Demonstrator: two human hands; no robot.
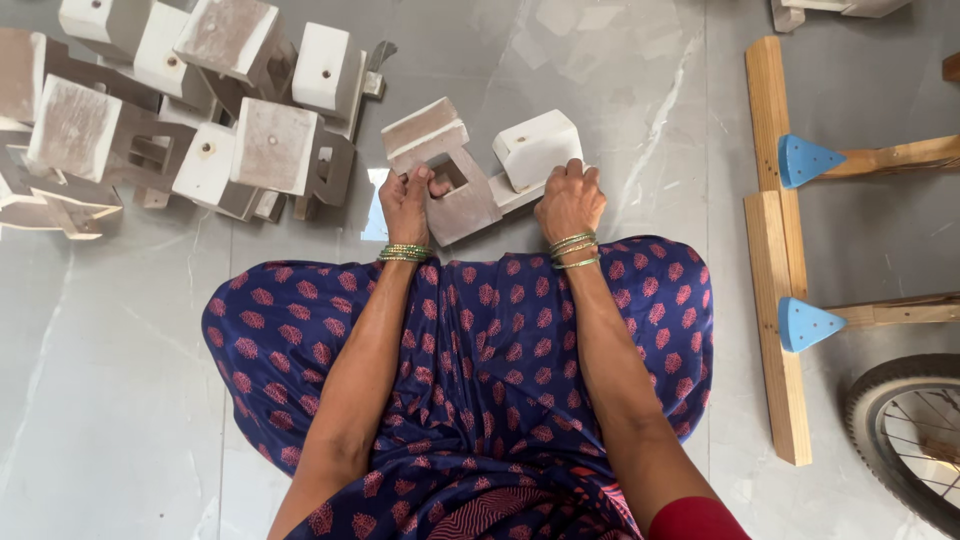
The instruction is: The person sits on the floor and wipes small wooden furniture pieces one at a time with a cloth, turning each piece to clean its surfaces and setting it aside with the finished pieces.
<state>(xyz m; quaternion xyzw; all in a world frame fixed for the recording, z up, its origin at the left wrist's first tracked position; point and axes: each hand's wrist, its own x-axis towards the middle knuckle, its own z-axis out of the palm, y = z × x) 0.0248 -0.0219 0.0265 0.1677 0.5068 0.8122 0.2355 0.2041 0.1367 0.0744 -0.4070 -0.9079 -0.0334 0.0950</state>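
Note:
A whitewashed wooden piece (470, 165) with two block-shaped ends and a square hole in its middle lies on the grey floor just past my knees. My left hand (405, 203) grips its left side, below the left block. My right hand (570, 198) is closed on its right side, under the white block. Green bangles circle both wrists. My lap is covered by dark blue cloth with red motifs (480, 350).
A heap of similar whitewashed wooden pieces (190, 110) fills the far left floor. On the right lies a wooden frame (780, 250) with blue corner brackets (805, 160). A bicycle wheel (905, 430) shows at the lower right.

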